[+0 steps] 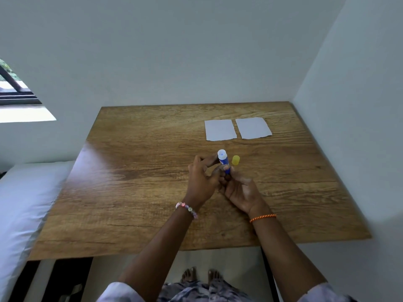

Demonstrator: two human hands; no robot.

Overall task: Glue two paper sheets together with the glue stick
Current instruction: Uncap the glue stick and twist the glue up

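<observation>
The step in hand looks like readying the glue stick (224, 161): its yellow cap (235, 160) is off and stands on the worktop (139, 171) just beside the stick at its three o'clock, apart from both hands, while the stick itself is held up over the middle of the worktop with its pale open end pointing away from the person toward twelve o'clock. The left hand (201, 179) curls loosely around the upper part of the blue barrel, thumb and fingers half closed with a gap showing in the palm; the right hand (238, 190) pinches the lower end of the barrel between its fingertips, palm turned partly upward, a hold that suits twisting the base to raise the glue, though whether it is turning cannot be told. The two paper sheets (238, 128) lie flat side by side, close but not touching, well apart from the hands at about one o'clock near the far right of the worktop, with no glue visible on them. The next move, as I judge it, calls for enough glue to show at the tip, then one hand carrying the stick to a sheet while the other steadies that sheet against sliding, since light paper will drag under the stick.
</observation>
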